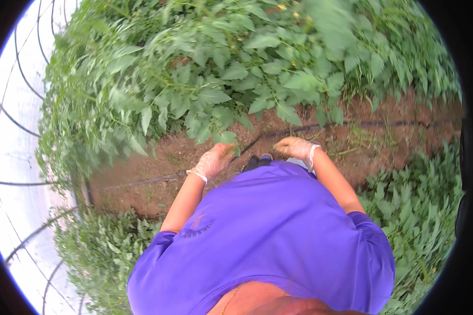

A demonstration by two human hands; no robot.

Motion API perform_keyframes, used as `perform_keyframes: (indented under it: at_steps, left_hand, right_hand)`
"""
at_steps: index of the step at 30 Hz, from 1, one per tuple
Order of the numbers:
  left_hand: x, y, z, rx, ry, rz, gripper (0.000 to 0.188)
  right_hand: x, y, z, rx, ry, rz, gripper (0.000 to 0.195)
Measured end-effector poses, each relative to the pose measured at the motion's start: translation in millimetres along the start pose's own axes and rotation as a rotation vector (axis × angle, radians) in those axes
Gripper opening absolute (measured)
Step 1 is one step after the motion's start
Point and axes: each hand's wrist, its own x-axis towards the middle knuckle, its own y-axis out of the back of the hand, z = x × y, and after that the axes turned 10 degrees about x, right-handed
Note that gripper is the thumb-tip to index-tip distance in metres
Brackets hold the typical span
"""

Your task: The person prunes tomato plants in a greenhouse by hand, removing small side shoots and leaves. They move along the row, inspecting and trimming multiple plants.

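My left hand (pixel 216 160), in a thin clear glove, is held over the soil path at the edge of the row. Its fingertips meet the lowest leaf (pixel 225 138) of a tomato plant (pixel 236 75); whether they grip it is unclear. My right hand (pixel 295 148), gloved the same way, hovers in front of my body with bent fingers. Nothing can be made out in it, though its fingertips are blurred. Dense green foliage with small yellow flowers (pixel 282 7) rises in front of both hands.
A dark irrigation hose (pixel 311 127) runs along the brown soil path (pixel 173 151). Cut green stems (pixel 351 143) lie on the ground to the right. More plants (pixel 410 201) grow behind me on both sides. Hoops (pixel 15 122) carry the greenhouse film (pixel 8 157) at left.
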Motion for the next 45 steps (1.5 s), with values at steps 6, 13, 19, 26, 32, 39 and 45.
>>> perform_keyframes:
  at_steps: [6,13,19,26,32,39,45]
  left_hand:
    - [-6.3,11.5,-11.1,-0.681,0.032,0.057,0.041]
    - [63.3,78.4,7.0,-0.798,-0.03,0.184,0.055]
    - [185.0,132.2,5.7,-0.869,0.057,0.297,0.063]
    - [338.0,138.6,-21.6,-1.502,0.053,0.423,0.048]
    - [346.0,142.6,-21.9,-1.616,-0.187,0.497,0.039]
    - [344.7,153.5,-17.7,-1.687,-0.543,0.099,0.022]
    - [309.1,156.7,31.0,-1.985,-0.22,-0.433,0.029]
  right_hand:
    - [23.0,-4.5,-84.4,-0.044,-0.084,-0.023,0.037]
    - [42.9,31.4,-143.8,0.291,0.184,-0.057,0.032]
    - [52.0,129.2,-284.5,0.485,0.578,0.332,0.027]
    - [106.2,188.3,-406.3,0.36,0.84,0.216,0.05]
    - [120.9,189.8,-418.9,0.164,0.591,-0.181,0.037]
    - [106.5,261.0,-400.9,0.021,0.329,0.298,0.025]
    - [81.1,267.5,-431.1,0.089,0.372,0.33,0.052]
